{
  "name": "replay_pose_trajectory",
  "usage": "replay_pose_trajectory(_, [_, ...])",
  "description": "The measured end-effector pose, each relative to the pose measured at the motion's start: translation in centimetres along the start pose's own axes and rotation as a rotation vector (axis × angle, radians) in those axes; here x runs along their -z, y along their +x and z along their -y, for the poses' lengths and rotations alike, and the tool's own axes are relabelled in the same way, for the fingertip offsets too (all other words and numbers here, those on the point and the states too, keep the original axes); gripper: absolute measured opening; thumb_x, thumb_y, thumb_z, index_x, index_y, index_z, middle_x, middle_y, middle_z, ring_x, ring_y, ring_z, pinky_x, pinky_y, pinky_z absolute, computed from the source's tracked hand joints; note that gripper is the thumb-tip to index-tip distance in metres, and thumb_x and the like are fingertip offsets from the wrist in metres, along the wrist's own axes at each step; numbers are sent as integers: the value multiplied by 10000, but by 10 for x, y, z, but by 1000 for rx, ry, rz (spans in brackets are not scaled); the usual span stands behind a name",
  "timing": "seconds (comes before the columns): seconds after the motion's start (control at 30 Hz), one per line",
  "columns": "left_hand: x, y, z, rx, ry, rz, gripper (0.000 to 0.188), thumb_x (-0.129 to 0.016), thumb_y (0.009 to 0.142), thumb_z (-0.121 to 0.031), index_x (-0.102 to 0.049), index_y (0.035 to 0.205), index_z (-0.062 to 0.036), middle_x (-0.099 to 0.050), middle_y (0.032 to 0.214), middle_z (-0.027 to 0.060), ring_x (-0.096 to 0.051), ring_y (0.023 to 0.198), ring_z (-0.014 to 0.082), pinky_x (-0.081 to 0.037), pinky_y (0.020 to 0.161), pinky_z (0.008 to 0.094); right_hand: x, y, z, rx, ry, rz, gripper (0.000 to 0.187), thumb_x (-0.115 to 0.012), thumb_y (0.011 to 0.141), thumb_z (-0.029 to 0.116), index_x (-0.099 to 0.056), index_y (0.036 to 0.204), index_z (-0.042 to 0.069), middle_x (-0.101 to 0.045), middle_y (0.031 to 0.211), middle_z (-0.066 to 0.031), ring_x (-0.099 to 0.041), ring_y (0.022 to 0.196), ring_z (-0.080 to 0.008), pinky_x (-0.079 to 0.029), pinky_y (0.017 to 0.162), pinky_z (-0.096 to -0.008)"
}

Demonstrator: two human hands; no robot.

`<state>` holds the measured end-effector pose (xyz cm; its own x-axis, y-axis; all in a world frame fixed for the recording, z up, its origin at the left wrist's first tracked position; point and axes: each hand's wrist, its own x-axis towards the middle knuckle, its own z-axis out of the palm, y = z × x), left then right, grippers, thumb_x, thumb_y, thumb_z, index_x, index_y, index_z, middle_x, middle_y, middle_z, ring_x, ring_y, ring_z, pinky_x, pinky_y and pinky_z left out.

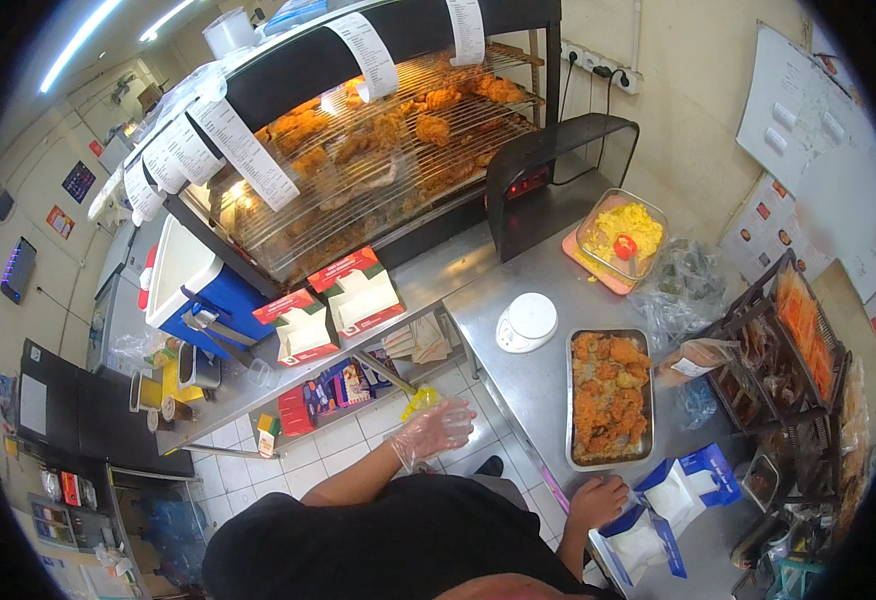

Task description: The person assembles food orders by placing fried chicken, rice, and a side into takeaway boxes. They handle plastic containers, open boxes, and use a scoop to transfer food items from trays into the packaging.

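Observation:
My left hand [436, 434], in a clear plastic glove, is held over the floor gap between the two counters. Its fingers are stretched out and nothing is in them. Bare and curled, my right hand [598, 503] is at the edge of the right steel counter; whatever it may hold is hidden. Just beyond it lies a metal tray [570, 400] of fried chicken pieces [610, 400]. Beside the same hand stand two open blue-and-white boxes, one farther [710, 474] and one nearer [670, 548], both with white insides showing.
A white kitchen scale [532, 320] and a glass dish of yellow food [626, 232] stand farther back. Dark baskets [758, 370] line the right side. Ahead is a heated display [378, 150] of fried chicken, with red-and-white boxes [358, 295] before it and a blue cooler [213, 300] leftward.

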<state>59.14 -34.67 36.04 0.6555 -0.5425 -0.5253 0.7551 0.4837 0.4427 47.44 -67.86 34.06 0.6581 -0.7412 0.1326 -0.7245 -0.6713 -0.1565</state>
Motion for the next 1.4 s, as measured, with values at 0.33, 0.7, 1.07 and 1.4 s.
replay_pose_trajectory(0.33, [-11,10,0,7,-21,-42,575,-585,924,-465,-445,1369,-128,-489,1360,129,-528,1149,293,-466,947,445,2,2,0,-17,-38,92,286,-469,839,260,-511,1016,40,-517,1074,-158,-507,1010,-343,-427,840,-475])
replay_pose_trajectory(0.7, [-18,24,-6,0,11,139,559,-599,919,-462,-458,1357,-144,-495,1351,106,-533,1128,271,-450,959,446,0,3,-2,-8,4,54,292,-491,856,297,-554,1018,63,-543,1061,-153,-522,1010,-346,-428,821,-480])
replay_pose_trajectory(1.07, [14,-6,16,53,-59,93,649,-601,898,-502,-435,1385,-106,-459,1393,151,-521,1145,308,-477,924,438,-20,-16,-14,124,-63,-181,584,-543,874,456,-500,1308,68,-518,1313,-186,-485,1182,-367,-370,984,-503])
replay_pose_trajectory(1.4, [-7,7,26,49,49,101,697,-553,896,-555,-409,1400,-96,-441,1414,149,-512,1156,316,-462,956,459,-15,-22,-26,186,131,-182,563,-674,775,318,-529,1266,83,-530,1248,-188,-506,1110,-373,-409,919,-507])
